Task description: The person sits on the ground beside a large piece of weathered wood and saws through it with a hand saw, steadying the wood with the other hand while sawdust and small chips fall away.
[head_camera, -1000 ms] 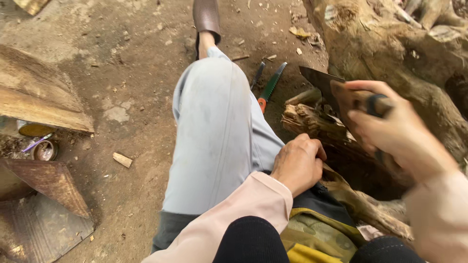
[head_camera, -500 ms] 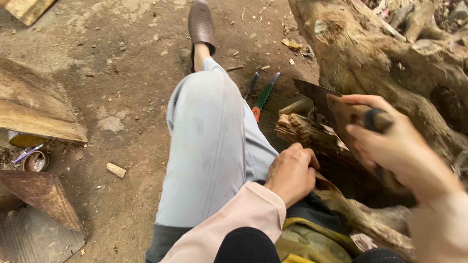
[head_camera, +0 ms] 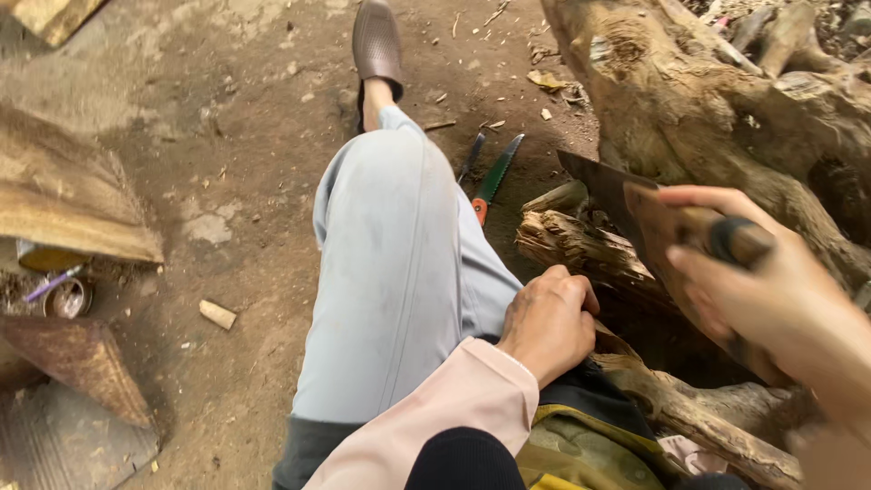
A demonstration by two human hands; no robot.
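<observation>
My right hand (head_camera: 762, 290) grips the wooden handle of a broad rusty cleaver (head_camera: 626, 204), held raised over a splintered root piece (head_camera: 572, 245) at the foot of a big gnarled tree stump (head_camera: 726, 118). My left hand (head_camera: 549, 322) is closed in a fist and rests on the dark wood next to my thigh, just below that root piece; I cannot tell if it grips anything. My left leg in grey trousers (head_camera: 399, 263) stretches forward, ending in a brown slipper (head_camera: 376, 41).
A green-bladed hand saw with an orange handle (head_camera: 494, 177) lies on the dirt beside my leg. Wood slabs (head_camera: 63, 195), a small tin (head_camera: 68, 298) and a rusty metal piece (head_camera: 86, 363) sit at the left. A wood chip (head_camera: 218, 314) lies on the ground.
The view has shifted slightly downward. My right hand with the cleaver has stayed raised and drifted a little lower and right. My left hand keeps its place.
</observation>
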